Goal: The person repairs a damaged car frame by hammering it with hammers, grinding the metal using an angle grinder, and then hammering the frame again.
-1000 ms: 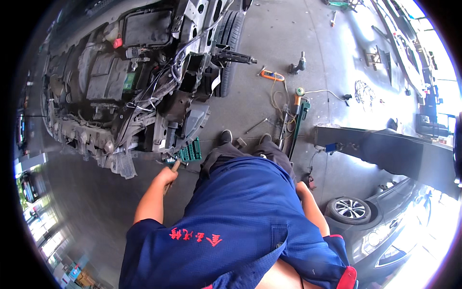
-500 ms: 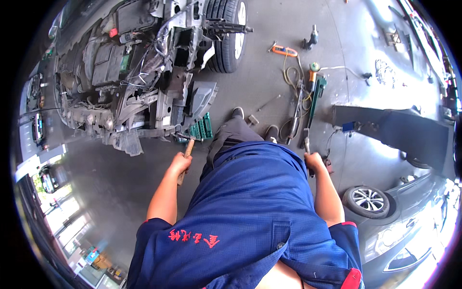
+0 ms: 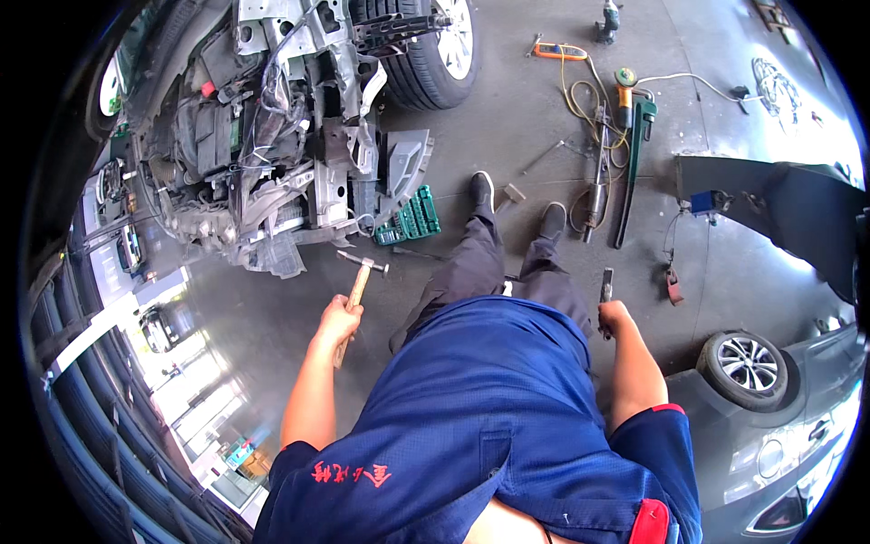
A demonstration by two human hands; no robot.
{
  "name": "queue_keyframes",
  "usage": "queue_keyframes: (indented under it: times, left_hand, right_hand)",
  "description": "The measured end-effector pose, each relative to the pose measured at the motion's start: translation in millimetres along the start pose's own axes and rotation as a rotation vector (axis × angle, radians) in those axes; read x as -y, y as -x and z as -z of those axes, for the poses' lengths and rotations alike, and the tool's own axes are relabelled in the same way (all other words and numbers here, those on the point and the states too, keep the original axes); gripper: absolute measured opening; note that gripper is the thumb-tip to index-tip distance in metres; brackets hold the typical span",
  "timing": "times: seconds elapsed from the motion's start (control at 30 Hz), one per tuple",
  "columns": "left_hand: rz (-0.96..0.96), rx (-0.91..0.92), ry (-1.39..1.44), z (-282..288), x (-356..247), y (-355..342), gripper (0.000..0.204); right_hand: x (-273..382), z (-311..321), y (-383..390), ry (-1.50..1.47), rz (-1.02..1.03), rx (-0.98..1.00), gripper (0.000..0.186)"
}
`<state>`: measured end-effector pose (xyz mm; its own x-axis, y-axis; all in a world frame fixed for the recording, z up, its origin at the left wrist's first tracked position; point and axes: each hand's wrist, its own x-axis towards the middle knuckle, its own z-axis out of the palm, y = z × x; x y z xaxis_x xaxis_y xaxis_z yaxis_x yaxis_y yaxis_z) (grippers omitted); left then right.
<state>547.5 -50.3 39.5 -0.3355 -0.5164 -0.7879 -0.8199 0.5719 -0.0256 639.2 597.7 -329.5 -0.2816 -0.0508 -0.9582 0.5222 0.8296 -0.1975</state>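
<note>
My left hand point(image 3: 340, 321) is closed round the wooden handle of a hammer point(image 3: 360, 283), whose narrow metal head points away from me, near the stripped car front point(image 3: 313, 186). Just beyond the head lies a green tool case point(image 3: 412, 219) with tools in it, open on the floor. In my right hand point(image 3: 615, 315), closed, is a short dark metal tool point(image 3: 606, 284); its end sticks out past my fist, but its kind is unclear. Both tools are held clear of the floor, at either side of my body.
Right of my feet lie a long green pipe wrench point(image 3: 631, 172), a yellow angle grinder point(image 3: 625, 91), cords and an orange tool point(image 3: 559, 52). A mallet-like tool point(image 3: 512, 194) lies between my shoes. Rightward are a dark body panel point(image 3: 779, 195) and a grey car point(image 3: 797, 417).
My view has shifted, and more of my legs and both shoes shows. The hammer's head has come into plain view, apart from the car front. Both hands keep their tools.
</note>
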Motion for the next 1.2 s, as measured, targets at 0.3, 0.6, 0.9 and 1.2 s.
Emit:
queue_keyframes:
  times: [0.3, 0.6, 0.9, 1.2]
  left_hand:
    - [-0.138, -0.139, -0.026, 12.5, -54.9, 16.2, 0.045]
    - [-0.238, -0.147, -0.072, 5.6, -81.3, 21.1, 0.050]
    - [-0.214, -0.168, 0.060, -2.2, -67.4, 8.1, 0.049]
    - [-0.132, -0.114, 0.096, -2.9, -31.1, -15.8, 0.038]
  right_hand:
    - [68.9, 38.6, 82.7, -0.580, -0.322, -0.035, 0.024]
    - [100.0, 76.5, 83.7, -0.826, -0.168, -0.140, 0.031]
    - [105.2, 86.5, 99.0, -0.485, -0.199, -0.192, 0.040]
    - [110.4, 86.5, 117.6, -0.495, -0.280, -0.100, 0.028]
